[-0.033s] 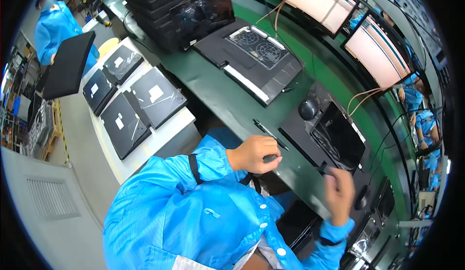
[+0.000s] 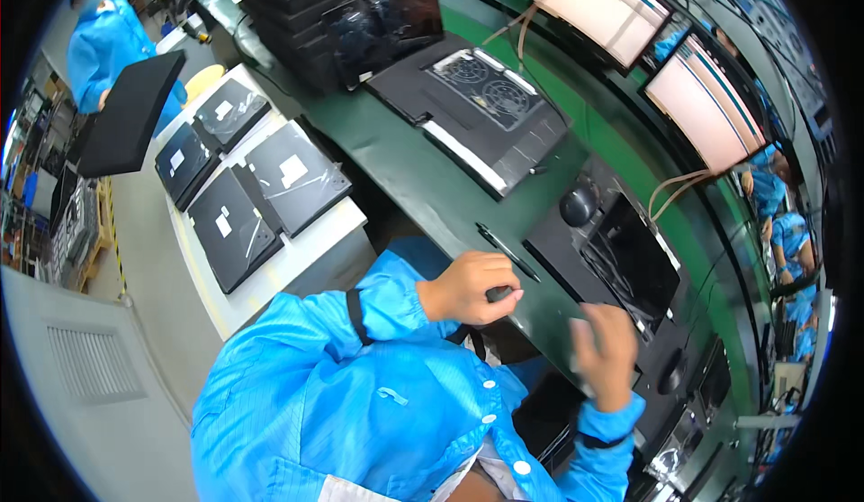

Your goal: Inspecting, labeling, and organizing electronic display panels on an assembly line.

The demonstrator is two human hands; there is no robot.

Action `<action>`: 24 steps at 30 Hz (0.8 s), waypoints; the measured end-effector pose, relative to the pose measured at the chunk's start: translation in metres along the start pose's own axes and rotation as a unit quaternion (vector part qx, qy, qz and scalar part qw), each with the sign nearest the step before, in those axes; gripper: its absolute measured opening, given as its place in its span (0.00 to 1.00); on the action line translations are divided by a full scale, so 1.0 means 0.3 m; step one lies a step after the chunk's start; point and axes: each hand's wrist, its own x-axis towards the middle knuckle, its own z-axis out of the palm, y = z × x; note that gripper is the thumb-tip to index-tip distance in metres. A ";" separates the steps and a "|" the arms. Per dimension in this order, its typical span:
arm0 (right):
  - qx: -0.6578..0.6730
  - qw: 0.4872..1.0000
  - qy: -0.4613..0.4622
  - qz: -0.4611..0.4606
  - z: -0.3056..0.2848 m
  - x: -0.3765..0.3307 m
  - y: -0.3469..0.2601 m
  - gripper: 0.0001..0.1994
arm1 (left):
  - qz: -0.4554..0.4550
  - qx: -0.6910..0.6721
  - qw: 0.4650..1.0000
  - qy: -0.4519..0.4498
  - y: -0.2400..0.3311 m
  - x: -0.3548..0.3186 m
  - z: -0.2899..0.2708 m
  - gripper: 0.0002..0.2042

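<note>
Green bench (image 2: 400, 167) curving ahead from the head view, lit monitors (image 2: 603, 7) behind it! My left hand (image 2: 468, 288) sits curled near its edge, a dark bit showing by the thumb; pinched or not, I can't tell. Black pen (image 2: 509, 253) lies just beyond. My right hand (image 2: 607, 358) blurs near a dark-screened device (image 2: 643, 259), finger grip unreadable.
</note>
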 end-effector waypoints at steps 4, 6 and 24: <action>-0.071 0.992 -0.042 -0.099 0.265 0.223 -0.225 0.17 | -0.074 0.102 0.970 0.209 -0.016 -0.162 -0.300 0.03; -0.123 0.986 -0.064 -0.090 0.326 0.253 -0.246 0.17 | -0.184 0.228 0.907 0.302 -0.039 -0.298 -0.536 0.08; 0.475 0.831 -0.289 0.026 0.734 0.673 -0.817 0.14 | -0.402 0.469 0.785 -0.056 -0.010 -0.854 -1.022 0.31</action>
